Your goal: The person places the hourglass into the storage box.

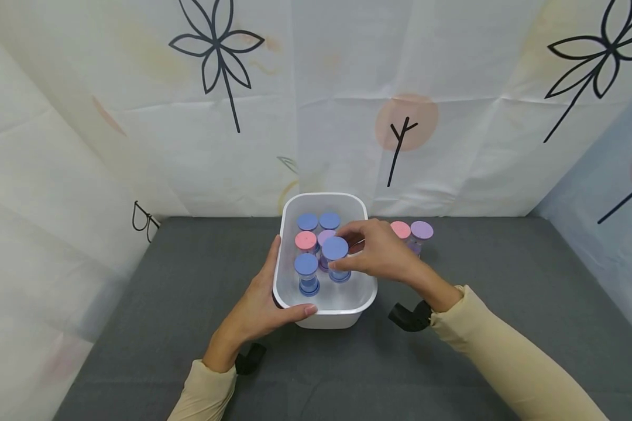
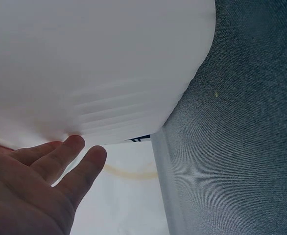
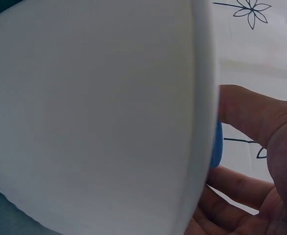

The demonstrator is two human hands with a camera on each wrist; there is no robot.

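Note:
A white plastic bin [image 1: 326, 320] holds several small sand timers with coloured caps. My right hand [image 1: 384, 248] reaches over the bin's right rim and pinches a blue sand timer [image 1: 335, 248], held upright between thumb and fingers. In the right wrist view, the bin's wall hides all but the blue edge of its cap [image 3: 217, 144]. My left hand [image 1: 263, 301] braces the bin's near left corner, thumb along the front rim and straight fingers against the outer wall. Another blue timer [image 1: 306, 266] stands beside the held one; a pink timer [image 1: 305, 240] and a purple timer [image 1: 325, 236] are behind.
Two blue-capped timers [image 1: 308, 221] stand at the bin's far end. On the grey tabletop [image 1: 200, 275], right of the bin, are a pink-capped timer [image 1: 400, 229] and a purple-capped timer [image 1: 421, 230], partly behind my right hand. A printed white curtain [image 1: 337, 140] borders the table's back.

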